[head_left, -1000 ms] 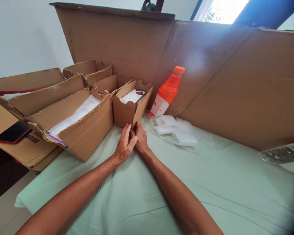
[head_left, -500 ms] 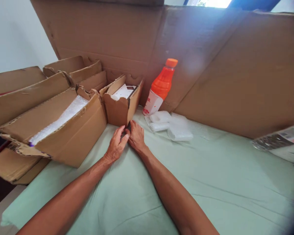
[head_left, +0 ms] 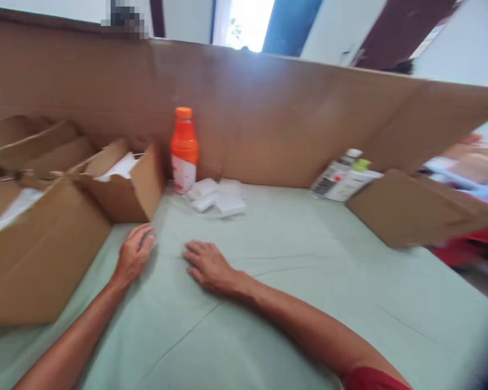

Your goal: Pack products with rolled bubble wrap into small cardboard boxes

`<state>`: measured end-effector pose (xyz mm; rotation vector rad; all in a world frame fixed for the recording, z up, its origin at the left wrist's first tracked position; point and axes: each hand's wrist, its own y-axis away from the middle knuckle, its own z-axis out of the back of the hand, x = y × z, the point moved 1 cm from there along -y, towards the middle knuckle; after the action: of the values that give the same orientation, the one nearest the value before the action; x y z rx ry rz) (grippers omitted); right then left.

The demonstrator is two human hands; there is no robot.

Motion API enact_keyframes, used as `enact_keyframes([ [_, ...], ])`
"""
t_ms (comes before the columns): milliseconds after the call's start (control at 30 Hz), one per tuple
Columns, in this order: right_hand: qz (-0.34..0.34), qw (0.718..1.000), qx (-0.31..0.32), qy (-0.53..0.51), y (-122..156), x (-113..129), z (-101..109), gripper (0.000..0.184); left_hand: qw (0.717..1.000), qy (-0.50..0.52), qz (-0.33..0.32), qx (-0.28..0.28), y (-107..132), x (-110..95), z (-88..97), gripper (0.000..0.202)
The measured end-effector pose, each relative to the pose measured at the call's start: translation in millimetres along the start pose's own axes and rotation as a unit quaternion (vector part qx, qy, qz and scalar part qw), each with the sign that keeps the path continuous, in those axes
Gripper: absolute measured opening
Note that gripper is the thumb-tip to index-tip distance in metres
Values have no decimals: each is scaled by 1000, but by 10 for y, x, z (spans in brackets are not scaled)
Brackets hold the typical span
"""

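My left hand (head_left: 133, 257) rests on the green cloth, just in front of a narrow cardboard box (head_left: 120, 197). Its thumb and fingers are curled around a small dark thing, too blurred to name. My right hand (head_left: 211, 268) lies palm down on the cloth, fingers stretched out and slightly apart, with nothing in it. White pieces of bubble wrap (head_left: 230, 205) lie beyond it, near an orange bottle (head_left: 184, 149) with a white label. Inside the narrow box, white material (head_left: 122, 167) shows.
Larger open cardboard boxes (head_left: 61, 244) stand at the left, one with bubble wrap (head_left: 14, 211) in it. A tall cardboard wall (head_left: 268, 124) runs along the back. At the right are a clear bottle (head_left: 337, 170), a white package (head_left: 350, 187) and a cardboard piece (head_left: 410, 211).
My hands were together at the narrow box's front corner; now they are apart, the right one moved away to the right. The view has turned right, bringing in more of the right side.
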<state>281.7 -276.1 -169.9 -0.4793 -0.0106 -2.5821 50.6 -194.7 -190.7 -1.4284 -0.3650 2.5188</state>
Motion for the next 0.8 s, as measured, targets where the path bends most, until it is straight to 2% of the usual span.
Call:
enact_keyframes([
  [133, 36, 999, -9, 22, 880, 161, -44, 44, 988, -148, -24, 48, 10, 105, -25, 34],
  [233, 35, 999, -18, 10, 1496, 213, 48, 43, 969, -236, -50, 62, 14, 138, -99, 42],
  [333, 10, 999, -30, -19, 2057, 178, 140, 41, 944, -312, -44, 94, 109, 25, -265, 53],
  [400, -5, 998, -52, -39, 2369, 56, 188, 33, 929, -350, -51, 112, 214, -158, -482, 56],
  [500, -63, 988, -139, -32, 2759, -341, 366, 21, 914, -370, -81, 144, 436, -630, -966, 55],
  [567, -128, 968, -216, 20, 3002, -731, 638, 23, 908, -363, -99, 183, 659, -1052, -1320, 54],
  [633, -181, 938, -278, 100, 3221, -1169, 1043, 24, 901, -337, -135, 237, 954, -1497, -1637, 53],
  [700, -222, 901, -323, 183, 3387, -1621, 1532, 24, 883, -272, -214, 318, 1318, -1889, -1908, 62],
  [733, -245, 881, -336, 227, 3448, -1847, 1783, 26, 865, -229, -264, 359, 1522, -2046, -2026, 69],
  [800, -304, 832, -349, 306, 3547, -2292, 2253, 37, 804, -138, -384, 433, 1965, -2263, -2229, 79],
])
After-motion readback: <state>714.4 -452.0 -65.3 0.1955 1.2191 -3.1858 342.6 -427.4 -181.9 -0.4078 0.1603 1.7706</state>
